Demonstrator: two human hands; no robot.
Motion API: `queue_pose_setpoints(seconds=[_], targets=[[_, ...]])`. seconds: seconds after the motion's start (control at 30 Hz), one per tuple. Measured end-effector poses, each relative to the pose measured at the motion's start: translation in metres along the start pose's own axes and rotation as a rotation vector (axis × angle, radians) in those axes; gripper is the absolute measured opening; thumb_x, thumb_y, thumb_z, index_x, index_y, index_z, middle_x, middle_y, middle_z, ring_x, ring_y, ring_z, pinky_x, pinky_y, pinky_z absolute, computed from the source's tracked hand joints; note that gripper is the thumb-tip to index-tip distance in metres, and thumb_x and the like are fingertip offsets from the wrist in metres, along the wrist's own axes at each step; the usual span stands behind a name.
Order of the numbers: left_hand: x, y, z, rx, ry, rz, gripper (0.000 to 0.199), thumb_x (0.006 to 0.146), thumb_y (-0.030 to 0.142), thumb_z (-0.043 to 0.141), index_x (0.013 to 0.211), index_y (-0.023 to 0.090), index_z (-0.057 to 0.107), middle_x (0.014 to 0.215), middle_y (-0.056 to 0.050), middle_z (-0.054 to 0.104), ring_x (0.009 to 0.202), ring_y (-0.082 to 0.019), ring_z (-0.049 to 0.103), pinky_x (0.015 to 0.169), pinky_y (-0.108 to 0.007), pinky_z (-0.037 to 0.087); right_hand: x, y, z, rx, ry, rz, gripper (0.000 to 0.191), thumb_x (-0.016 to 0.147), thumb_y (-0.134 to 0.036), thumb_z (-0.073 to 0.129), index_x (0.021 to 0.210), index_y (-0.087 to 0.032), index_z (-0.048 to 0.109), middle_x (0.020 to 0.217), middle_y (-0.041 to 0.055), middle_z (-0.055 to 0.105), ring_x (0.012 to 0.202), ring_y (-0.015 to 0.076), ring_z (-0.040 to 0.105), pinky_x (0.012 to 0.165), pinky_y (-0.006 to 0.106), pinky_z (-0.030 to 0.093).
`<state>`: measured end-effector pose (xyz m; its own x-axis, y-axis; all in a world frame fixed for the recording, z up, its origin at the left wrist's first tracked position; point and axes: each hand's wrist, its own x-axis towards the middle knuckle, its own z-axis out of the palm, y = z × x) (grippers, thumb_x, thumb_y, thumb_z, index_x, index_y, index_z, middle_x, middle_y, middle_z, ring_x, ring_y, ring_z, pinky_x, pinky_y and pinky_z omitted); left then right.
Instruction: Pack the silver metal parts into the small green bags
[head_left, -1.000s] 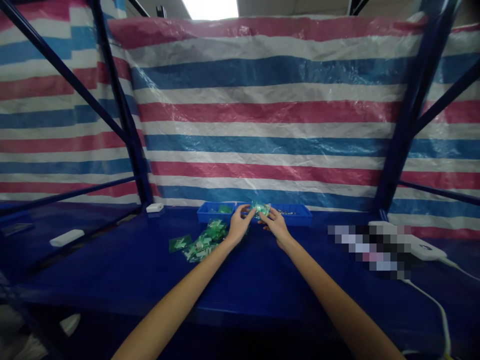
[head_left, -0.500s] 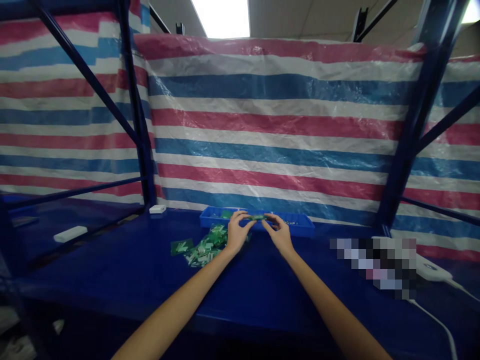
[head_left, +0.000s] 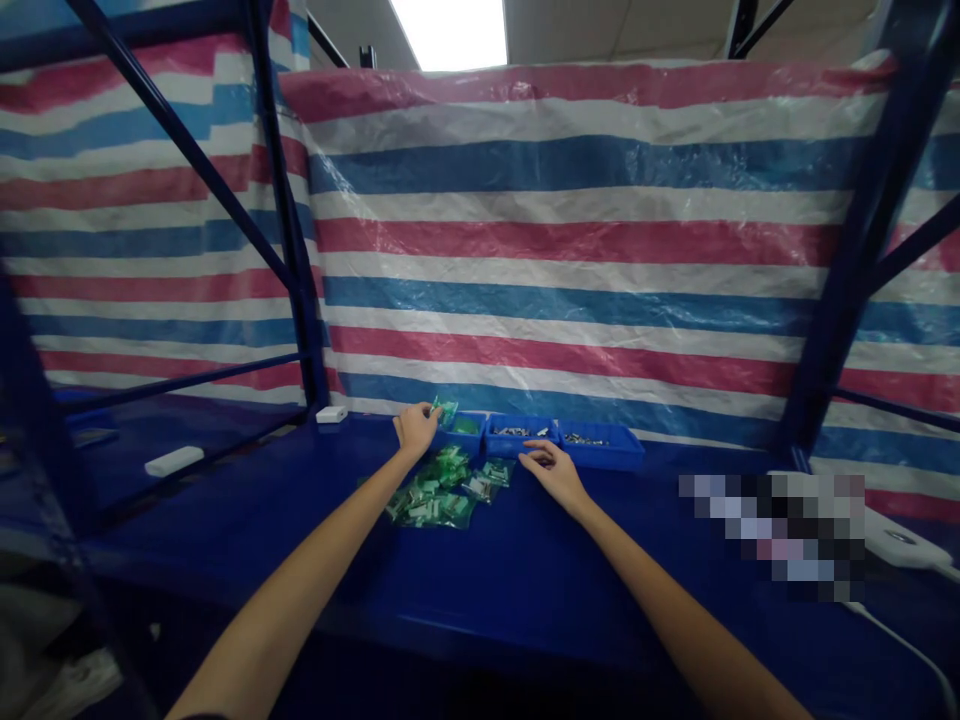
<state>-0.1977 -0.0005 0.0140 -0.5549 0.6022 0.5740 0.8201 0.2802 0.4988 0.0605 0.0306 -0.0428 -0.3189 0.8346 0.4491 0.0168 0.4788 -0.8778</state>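
Left hand (head_left: pixel 417 430) grips a green packet (head_left: pixel 447 409) at the left tray (head_left: pixel 474 441). Right hand (head_left: pixel 553 476), fingers loosely bent, is near the middle tray (head_left: pixel 504 447). Further packets (head_left: pixel 433 508) lie piled on the bench (head_left: pixel 517 590).

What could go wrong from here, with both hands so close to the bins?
The green plastic packet in the left hand could slip and mix into the packet pile. The right hand, near the middle blue bin, might knock it and scatter its small metal parts.
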Motion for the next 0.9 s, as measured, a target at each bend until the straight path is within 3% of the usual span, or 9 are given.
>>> queue_pose_setpoints(seconds=[0.17, 0.33, 0.43, 0.5, 0.6, 0.7, 0.8, 0.9], targets=[[0.001, -0.003, 0.007, 0.209, -0.025, -0.032, 0.031, 0.077, 0.039, 0.051, 0.091, 0.019, 0.071, 0.100, -0.010, 0.066, 0.107, -0.030, 0.048, 0.087, -0.040, 0.034, -0.004, -0.005, -0.001, -0.123, -0.060, -0.031, 0.028, 0.068, -0.037, 0.062, 0.087, -0.017, 0.065, 0.076, 0.0038, 0.067, 0.076, 0.0181, 0.062, 0.075, 0.032, 0.045], [0.002, 0.001, 0.015, 0.277, -0.025, -0.012, 0.030, 0.073, 0.038, 0.053, 0.082, 0.017, 0.071, 0.104, -0.014, 0.060, 0.109, -0.032, 0.044, 0.089, -0.042, 0.034, -0.005, -0.002, 0.000, -0.176, -0.103, -0.049, 0.027, 0.070, -0.035, 0.060, 0.090, -0.017, 0.064, 0.080, 0.0041, 0.067, 0.078, 0.0181, 0.062, 0.075, 0.032, 0.046], [-0.001, 0.005, 0.015, 0.261, -0.003, -0.012, 0.033, 0.072, 0.032, 0.054, 0.097, 0.015, 0.066, 0.107, -0.015, 0.057, 0.109, -0.033, 0.044, 0.090, -0.043, 0.034, -0.006, 0.003, -0.003, -0.305, -0.129, -0.134, 0.033, 0.069, -0.033, 0.061, 0.099, -0.019, 0.061, 0.097, 0.0052, 0.065, 0.083, 0.0182, 0.060, 0.078, 0.034, 0.045], [-0.008, 0.009, 0.012, 0.220, 0.037, 0.050, 0.043, 0.072, 0.028, 0.053, 0.113, 0.015, 0.057, 0.114, -0.015, 0.053, 0.111, -0.032, 0.043, 0.091, -0.043, 0.033, -0.008, 0.004, -0.004, -0.402, -0.162, -0.209, 0.042, 0.069, -0.031, 0.061, 0.110, -0.023, 0.056, 0.111, 0.0053, 0.060, 0.091, 0.0189, 0.059, 0.083, 0.036, 0.044], [-0.030, 0.013, 0.001, 0.141, 0.054, 0.270, 0.048, 0.077, 0.028, 0.050, 0.123, 0.017, 0.046, 0.123, -0.014, 0.047, 0.114, -0.029, 0.041, 0.092, -0.042, 0.034, -0.011, 0.004, -0.004, -0.493, -0.231, -0.253, 0.048, 0.072, -0.031, 0.059, 0.119, -0.026, 0.051, 0.122, 0.0055, 0.054, 0.107, 0.0214, 0.054, 0.090, 0.040, 0.040], [-0.056, 0.009, -0.017, 0.103, -0.012, 0.445, 0.044, 0.081, 0.036, 0.046, 0.121, 0.020, 0.046, 0.122, -0.011, 0.048, 0.112, -0.027, 0.043, 0.091, -0.041, 0.036, -0.013, 0.001, -0.001, -0.559, -0.310, -0.238, 0.047, 0.076, -0.036, 0.055, 0.122, -0.027, 0.050, 0.131, 0.0066, 0.049, 0.121, 0.0238, 0.044, 0.097, 0.045, 0.033], [-0.074, -0.005, -0.038, 0.117, -0.176, 0.513, 0.039, 0.084, 0.046, 0.041, 0.113, 0.022, 0.052, 0.115, -0.007, 0.053, 0.108, -0.025, 0.047, 0.089, -0.042, 0.037, -0.014, 0.000, -0.001, -0.608, -0.386, -0.212, 0.053, 0.078, -0.039, 0.053, 0.129, -0.028, 0.045, 0.138, 0.0075, 0.042, 0.127, 0.0247, 0.037, 0.101, 0.048, 0.027], [-0.081, -0.023, -0.052, 0.164, -0.313, 0.509, 0.049, 0.081, 0.056, 0.041, 0.118, 0.025, 0.051, 0.122, -0.008, 0.051, 0.116, -0.028, 0.043, 0.094, -0.048, 0.033, -0.014, -0.001, -0.001, -0.626, -0.436, -0.197, 0.058, 0.079, -0.037, 0.050, 0.135, -0.030, 0.037, 0.142, 0.0071, 0.037, 0.129, 0.0247, 0.033, 0.102, 0.049, 0.025]])
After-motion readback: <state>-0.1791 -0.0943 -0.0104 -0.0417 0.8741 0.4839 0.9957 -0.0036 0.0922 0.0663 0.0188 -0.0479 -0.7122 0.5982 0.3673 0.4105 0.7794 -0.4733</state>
